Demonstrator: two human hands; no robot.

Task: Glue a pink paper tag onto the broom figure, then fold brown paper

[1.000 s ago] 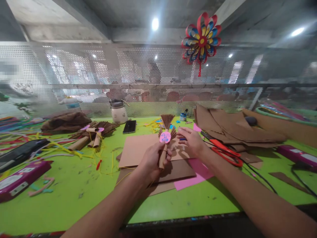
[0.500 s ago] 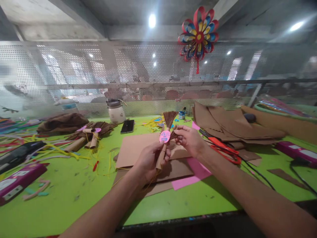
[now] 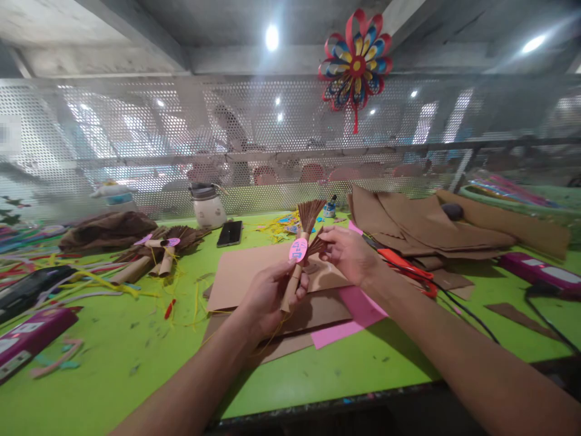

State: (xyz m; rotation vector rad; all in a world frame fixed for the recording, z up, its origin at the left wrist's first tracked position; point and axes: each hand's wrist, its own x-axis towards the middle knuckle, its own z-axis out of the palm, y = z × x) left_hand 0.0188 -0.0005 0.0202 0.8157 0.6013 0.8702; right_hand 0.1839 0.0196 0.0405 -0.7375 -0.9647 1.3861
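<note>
A small brown paper broom (image 3: pixel 310 215) with a rolled handle and a pleated, fanned-out head is tilted upright over the table. My left hand (image 3: pixel 267 297) is closed round its handle. A pink oval tag (image 3: pixel 298 249) with blue writing sits at the middle of the broom, by my left thumb. My right hand (image 3: pixel 347 251) pinches a pleated brown paper piece (image 3: pixel 318 242) that sticks out to the right beside the tag; whether it is joined to the broom is hidden. Beneath both hands lie brown paper sheets (image 3: pixel 240 272) and a pink sheet (image 3: pixel 363 309).
More paper brooms (image 3: pixel 166 260) lie at the left near a dark cloth (image 3: pixel 109 230). Behind are a phone (image 3: pixel 230 233), a jar (image 3: pixel 209 209) and a small blue bottle (image 3: pixel 330 208). Orange-handled scissors (image 3: pixel 408 272), stacked brown paper (image 3: pixel 408 221) and a purple power strip (image 3: pixel 542 269) are at the right.
The whole view has shifted slightly, so things appear a little further left. Both hands keep their hold on the paper broom and the pleated piece, with barely any movement between them.
</note>
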